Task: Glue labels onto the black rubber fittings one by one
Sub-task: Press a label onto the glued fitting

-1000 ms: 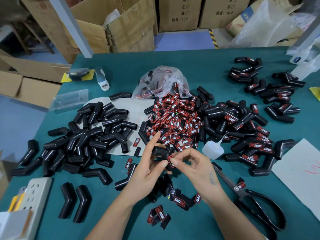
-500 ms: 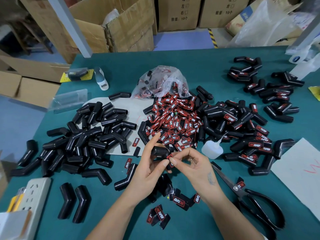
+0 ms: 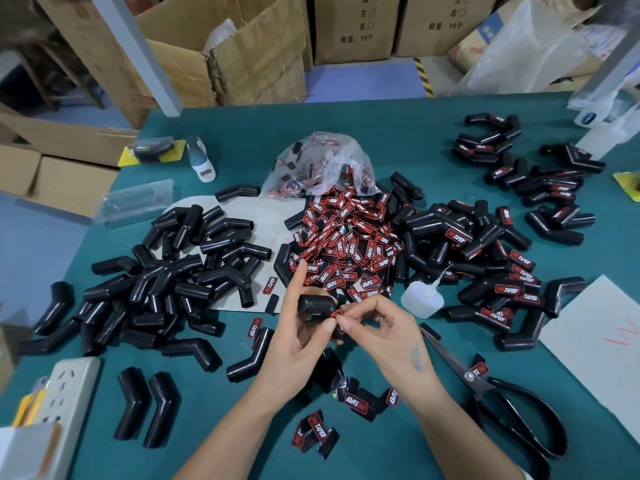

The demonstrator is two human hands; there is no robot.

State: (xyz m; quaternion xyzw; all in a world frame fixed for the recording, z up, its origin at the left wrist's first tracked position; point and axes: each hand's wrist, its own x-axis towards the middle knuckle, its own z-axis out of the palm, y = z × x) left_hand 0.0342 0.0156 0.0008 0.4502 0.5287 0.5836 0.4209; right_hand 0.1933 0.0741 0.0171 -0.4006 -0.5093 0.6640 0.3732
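Note:
My left hand (image 3: 298, 344) grips a black rubber fitting (image 3: 316, 303) above the green table (image 3: 398, 140), its index finger stretched up. My right hand (image 3: 384, 332) pinches a red-and-black label (image 3: 337, 314) against that fitting's near end. A heap of loose labels (image 3: 349, 244) lies just beyond my hands. Unlabelled black fittings (image 3: 180, 271) are piled at the left, labelled fittings (image 3: 498, 271) at the right. A small clear glue bottle (image 3: 422, 299) stands right of my hands.
Black scissors (image 3: 498, 396) lie at the lower right beside a white sheet (image 3: 602, 341). A clear bag (image 3: 318, 168) of labels sits behind the heap. A power strip (image 3: 65, 393) is at the lower left. Cardboard boxes (image 3: 225, 50) stand beyond the table's far edge.
Both hands stay together over the same spot; my fingers have shifted slightly on the label and the fitting.

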